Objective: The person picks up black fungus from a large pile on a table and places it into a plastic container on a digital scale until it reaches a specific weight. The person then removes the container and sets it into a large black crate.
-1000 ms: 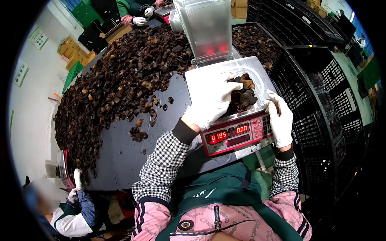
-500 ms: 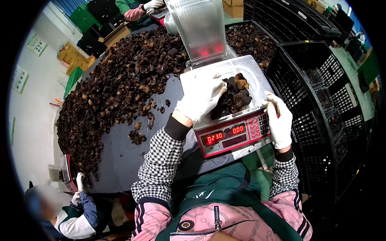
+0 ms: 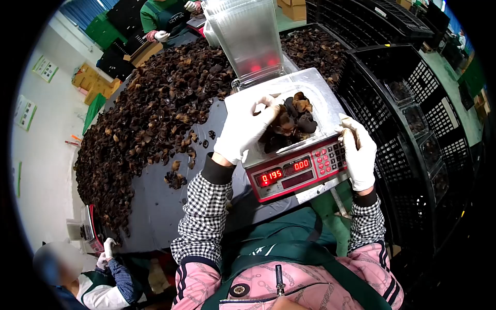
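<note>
Dark wood ear mushrooms (image 3: 289, 126) lie heaped on the metal plate of a red-and-silver digital scale (image 3: 299, 173); a clear edge glints at the front of the heap. My left hand (image 3: 247, 129), in a white glove, is at the heap's left side, thumb and fingers curled together against the mushrooms. The fingertips are partly hidden by the pieces. At the plate's right edge is my right hand (image 3: 360, 155), also gloved, fingers bent and closed near the keypad; what they grip, if anything, is hidden. The red display reads 0.195 and 0.00.
A stack of clear plastic trays (image 3: 245, 39) rises behind the scale. Loose mushrooms (image 3: 170, 93) cover much of the dark table (image 3: 155, 206). Black crates (image 3: 392, 150) stand at the right, with filled clear trays inside. Co-workers (image 3: 103, 284) are at the lower left and top.
The display has dropped from 0.230 to 0.195. My left hand has shifted slightly, its thumb and fingers now forming a ring. The co-worker's hands at the top have moved apart.
</note>
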`<state>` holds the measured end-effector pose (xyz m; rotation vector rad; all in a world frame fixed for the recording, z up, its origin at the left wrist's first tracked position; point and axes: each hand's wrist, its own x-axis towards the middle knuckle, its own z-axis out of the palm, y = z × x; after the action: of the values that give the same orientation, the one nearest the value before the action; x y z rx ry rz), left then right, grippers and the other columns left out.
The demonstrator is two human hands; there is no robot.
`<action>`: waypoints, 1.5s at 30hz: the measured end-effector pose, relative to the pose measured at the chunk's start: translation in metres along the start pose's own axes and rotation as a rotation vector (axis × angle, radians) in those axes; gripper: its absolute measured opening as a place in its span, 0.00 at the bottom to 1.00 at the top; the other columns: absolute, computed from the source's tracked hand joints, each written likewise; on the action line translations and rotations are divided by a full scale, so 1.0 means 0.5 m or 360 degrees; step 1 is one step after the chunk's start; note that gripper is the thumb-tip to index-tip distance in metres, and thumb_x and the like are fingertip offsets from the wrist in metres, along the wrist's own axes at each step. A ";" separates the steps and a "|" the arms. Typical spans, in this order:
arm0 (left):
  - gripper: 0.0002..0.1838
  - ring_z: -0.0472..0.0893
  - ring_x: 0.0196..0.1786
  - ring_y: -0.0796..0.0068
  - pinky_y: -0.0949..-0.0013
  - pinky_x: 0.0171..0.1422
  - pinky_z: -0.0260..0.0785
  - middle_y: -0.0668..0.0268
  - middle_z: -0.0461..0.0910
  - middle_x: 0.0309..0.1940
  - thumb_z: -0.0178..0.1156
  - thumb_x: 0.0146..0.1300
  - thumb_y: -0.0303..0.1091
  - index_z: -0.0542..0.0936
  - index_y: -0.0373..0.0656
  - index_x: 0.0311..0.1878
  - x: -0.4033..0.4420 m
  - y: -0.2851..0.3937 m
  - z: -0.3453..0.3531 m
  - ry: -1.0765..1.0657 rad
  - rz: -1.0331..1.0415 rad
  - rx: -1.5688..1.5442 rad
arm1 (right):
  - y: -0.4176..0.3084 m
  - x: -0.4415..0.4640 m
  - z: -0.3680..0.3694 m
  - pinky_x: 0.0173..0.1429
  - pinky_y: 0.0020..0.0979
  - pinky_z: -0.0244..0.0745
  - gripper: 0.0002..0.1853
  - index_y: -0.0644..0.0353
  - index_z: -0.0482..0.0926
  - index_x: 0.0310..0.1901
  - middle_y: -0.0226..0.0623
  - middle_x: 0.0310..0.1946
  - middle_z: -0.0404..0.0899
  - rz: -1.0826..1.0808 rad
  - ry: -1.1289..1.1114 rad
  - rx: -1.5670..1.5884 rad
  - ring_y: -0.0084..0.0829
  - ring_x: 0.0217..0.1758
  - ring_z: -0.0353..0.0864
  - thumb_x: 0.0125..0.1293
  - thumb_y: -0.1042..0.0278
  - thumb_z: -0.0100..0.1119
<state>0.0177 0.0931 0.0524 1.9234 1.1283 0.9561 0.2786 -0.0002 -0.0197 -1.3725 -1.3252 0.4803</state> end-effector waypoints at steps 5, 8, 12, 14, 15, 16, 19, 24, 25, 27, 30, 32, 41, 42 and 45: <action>0.09 0.81 0.53 0.76 0.68 0.63 0.73 0.61 0.86 0.57 0.65 0.71 0.33 0.85 0.36 0.46 -0.004 -0.021 -0.019 -0.0028 0.0007 -0.0270 | -0.003 0.004 0.011 0.53 0.25 0.81 0.15 0.68 0.82 0.60 0.40 0.56 0.85 -0.0015 -0.0026 0.0000 0.24 0.52 0.87 0.76 0.79 0.53; 0.06 0.82 0.59 0.60 0.61 0.66 0.72 0.59 0.86 0.53 0.66 0.68 0.33 0.86 0.40 0.42 -0.019 0.000 0.013 0.0066 0.0476 0.0341 | -0.016 0.009 0.022 0.55 0.29 0.82 0.14 0.67 0.82 0.58 0.43 0.51 0.87 -0.0049 0.0033 0.0030 0.30 0.51 0.88 0.73 0.78 0.57; 0.07 0.77 0.65 0.54 0.54 0.70 0.67 0.60 0.84 0.57 0.73 0.55 0.30 0.88 0.47 0.38 -0.027 -0.035 0.078 0.0086 0.0870 0.0927 | -0.033 0.037 0.032 0.57 0.34 0.81 0.13 0.63 0.83 0.53 0.41 0.49 0.85 -0.0455 0.0039 -0.0289 0.37 0.54 0.85 0.68 0.78 0.63; 0.09 0.77 0.66 0.52 0.53 0.70 0.68 0.60 0.83 0.58 0.71 0.58 0.28 0.87 0.47 0.43 -0.020 -0.053 0.073 0.0084 0.0920 0.0851 | -0.030 0.057 0.040 0.61 0.38 0.78 0.14 0.59 0.85 0.52 0.39 0.52 0.84 -0.0741 0.0018 -0.0542 0.40 0.59 0.81 0.64 0.76 0.68; 0.11 0.77 0.66 0.51 0.52 0.69 0.69 0.60 0.82 0.59 0.70 0.59 0.27 0.87 0.47 0.45 -0.018 -0.058 0.069 0.0084 0.0940 0.0816 | -0.034 0.061 0.049 0.63 0.40 0.75 0.16 0.58 0.85 0.51 0.40 0.54 0.83 -0.0661 -0.0048 -0.0438 0.43 0.57 0.81 0.61 0.73 0.71; 0.12 0.78 0.65 0.51 0.54 0.69 0.70 0.58 0.82 0.59 0.69 0.61 0.26 0.87 0.46 0.49 -0.017 -0.061 0.067 0.0075 0.0905 0.0672 | -0.033 0.070 0.052 0.66 0.41 0.72 0.14 0.58 0.85 0.48 0.40 0.56 0.83 -0.0683 -0.0124 -0.0516 0.43 0.61 0.79 0.61 0.69 0.72; 0.13 0.79 0.64 0.53 0.56 0.68 0.70 0.56 0.81 0.62 0.68 0.63 0.22 0.87 0.43 0.50 -0.041 -0.037 0.057 0.0129 0.0764 0.0499 | -0.051 0.084 0.068 0.72 0.45 0.63 0.13 0.57 0.85 0.44 0.41 0.61 0.80 -0.0757 -0.0253 -0.0816 0.45 0.69 0.72 0.60 0.62 0.73; 0.14 0.80 0.64 0.55 0.62 0.66 0.74 0.56 0.82 0.61 0.64 0.65 0.20 0.86 0.43 0.53 -0.066 -0.038 0.056 0.0083 0.0593 0.0446 | -0.028 0.098 0.081 0.75 0.48 0.56 0.14 0.56 0.84 0.42 0.41 0.64 0.77 -0.0818 -0.0456 -0.1105 0.46 0.74 0.67 0.56 0.61 0.72; 0.14 0.81 0.63 0.56 0.62 0.67 0.74 0.56 0.82 0.61 0.64 0.65 0.20 0.86 0.43 0.53 -0.067 -0.036 0.052 0.0136 0.0575 0.0415 | -0.024 0.098 0.079 0.74 0.47 0.57 0.13 0.56 0.83 0.41 0.41 0.64 0.77 -0.0843 -0.0404 -0.1030 0.46 0.73 0.68 0.56 0.63 0.72; 0.14 0.81 0.63 0.57 0.62 0.67 0.74 0.57 0.83 0.60 0.64 0.65 0.19 0.87 0.43 0.52 -0.069 -0.026 0.039 0.0238 0.0541 0.0350 | -0.019 0.099 0.071 0.73 0.45 0.60 0.12 0.57 0.83 0.40 0.40 0.63 0.78 -0.0888 -0.0299 -0.0885 0.45 0.71 0.70 0.56 0.65 0.72; 0.15 0.80 0.66 0.62 0.62 0.72 0.71 0.58 0.83 0.59 0.63 0.64 0.16 0.87 0.42 0.50 -0.069 -0.041 0.014 0.0425 0.0517 0.0194 | -0.048 0.103 0.034 0.64 0.40 0.75 0.09 0.63 0.83 0.41 0.42 0.55 0.82 -0.0667 -0.0213 -0.0499 0.41 0.60 0.81 0.59 0.73 0.70; 0.13 0.80 0.66 0.64 0.63 0.74 0.70 0.58 0.83 0.60 0.63 0.65 0.17 0.86 0.40 0.50 -0.074 -0.052 0.001 0.0490 0.0461 0.0062 | -0.066 0.100 0.015 0.60 0.32 0.79 0.08 0.63 0.84 0.46 0.39 0.54 0.85 -0.0415 -0.0142 -0.0080 0.32 0.54 0.85 0.66 0.76 0.65; 0.19 0.82 0.65 0.68 0.67 0.73 0.71 0.56 0.83 0.62 0.59 0.74 0.27 0.80 0.34 0.65 -0.056 -0.118 -0.051 0.0507 0.0026 0.0141 | -0.023 0.072 -0.038 0.55 0.38 0.85 0.31 0.66 0.67 0.72 0.57 0.68 0.74 0.0367 -0.0361 0.1897 0.47 0.64 0.82 0.70 0.65 0.58; 0.20 0.82 0.65 0.68 0.66 0.73 0.70 0.55 0.83 0.63 0.60 0.74 0.28 0.79 0.34 0.66 -0.037 -0.151 -0.057 0.0506 -0.0036 0.0111 | -0.020 0.070 -0.037 0.54 0.37 0.85 0.27 0.65 0.71 0.68 0.55 0.67 0.76 0.0395 -0.0302 0.1930 0.46 0.63 0.82 0.72 0.63 0.58; 0.23 0.83 0.63 0.60 0.63 0.71 0.73 0.51 0.84 0.61 0.62 0.73 0.37 0.79 0.34 0.66 0.025 -0.236 -0.057 0.0574 -0.0056 0.0206 | -0.013 0.062 -0.028 0.46 0.33 0.80 0.15 0.61 0.77 0.51 0.45 0.52 0.81 0.0529 -0.0090 0.1842 0.38 0.51 0.83 0.75 0.57 0.59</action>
<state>-0.0482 0.1543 -0.0299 1.8701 1.4542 1.2728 0.2968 0.0198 0.0022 -0.5715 -0.6073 1.2675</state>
